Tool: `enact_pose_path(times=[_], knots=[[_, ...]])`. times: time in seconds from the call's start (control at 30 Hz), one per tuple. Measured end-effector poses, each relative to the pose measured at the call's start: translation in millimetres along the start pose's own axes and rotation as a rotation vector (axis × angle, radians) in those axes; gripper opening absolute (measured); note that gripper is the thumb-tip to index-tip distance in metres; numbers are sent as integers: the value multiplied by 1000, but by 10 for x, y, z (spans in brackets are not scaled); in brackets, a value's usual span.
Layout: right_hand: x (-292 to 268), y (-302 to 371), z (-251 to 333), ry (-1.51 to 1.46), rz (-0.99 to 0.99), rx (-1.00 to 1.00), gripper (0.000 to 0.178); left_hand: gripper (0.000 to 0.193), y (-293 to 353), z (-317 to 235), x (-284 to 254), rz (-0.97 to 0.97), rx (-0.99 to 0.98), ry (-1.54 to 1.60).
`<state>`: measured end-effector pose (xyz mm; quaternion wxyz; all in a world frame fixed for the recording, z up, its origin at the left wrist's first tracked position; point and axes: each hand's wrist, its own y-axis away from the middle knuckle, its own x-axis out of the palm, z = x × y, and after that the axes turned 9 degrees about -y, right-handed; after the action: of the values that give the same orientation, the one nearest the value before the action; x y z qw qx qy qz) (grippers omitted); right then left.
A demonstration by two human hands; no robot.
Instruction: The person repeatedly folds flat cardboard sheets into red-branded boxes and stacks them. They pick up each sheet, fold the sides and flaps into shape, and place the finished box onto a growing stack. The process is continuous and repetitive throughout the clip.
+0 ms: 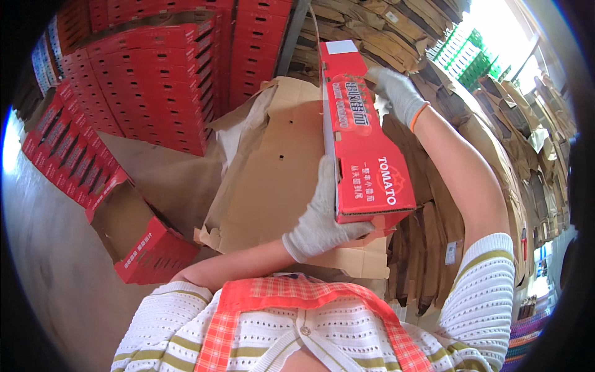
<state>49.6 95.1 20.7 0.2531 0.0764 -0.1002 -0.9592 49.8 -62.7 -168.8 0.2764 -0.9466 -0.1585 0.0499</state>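
Note:
A red printed cardboard carton (pixel 365 146) stands on its side in front of me, its long printed face turned up toward me. My left hand (pixel 322 226), in a pale work glove, grips the carton's near end, with the thumb along its left edge and the fingers under the end. At the far right edge of the carton is my right hand (pixel 400 96), gloved too, its fingers closed over that edge and partly hidden. Beneath and left of the carton lies a large sheet of brown cardboard (pixel 257 186) with ragged edges and small holes.
Tall stacks of red cartons (pixel 155 80) rise at the back left. A leaning row of nested red cartons (pixel 74 149) rests on the grey floor (pixel 49 235) at left. Bundles of folded brown cardboard (pixel 427 248) are piled on the right and behind. Green crates (pixel 468 59) show at the far right.

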Motion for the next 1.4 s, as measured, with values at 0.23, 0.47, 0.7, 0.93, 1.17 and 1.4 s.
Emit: enact_pose_path(times=[0.23,0.47,0.7,0.93,1.17,1.4], knots=[[-72,-578,-1007,1209,672,-990,38,72,348,-173,-153,843,-493,-227],[-1382,-609,-2197,1877,248,-439,20,60,181,-110,-1742,125,423,-1483],[-1451,874,-2368,1631,990,-542,62,71,-149,379,-2096,1178,777,-1403],[-1557,538,-2220,1078,-92,-736,30,39,-548,511,-1238,656,398,-1292],[-1610,1246,-1927,1050,722,-60,36,57,-75,-244,-1149,1533,-174,-925],[-1631,1545,-2027,1113,957,113,54,52,150,-329,-1568,1507,-462,-753]])
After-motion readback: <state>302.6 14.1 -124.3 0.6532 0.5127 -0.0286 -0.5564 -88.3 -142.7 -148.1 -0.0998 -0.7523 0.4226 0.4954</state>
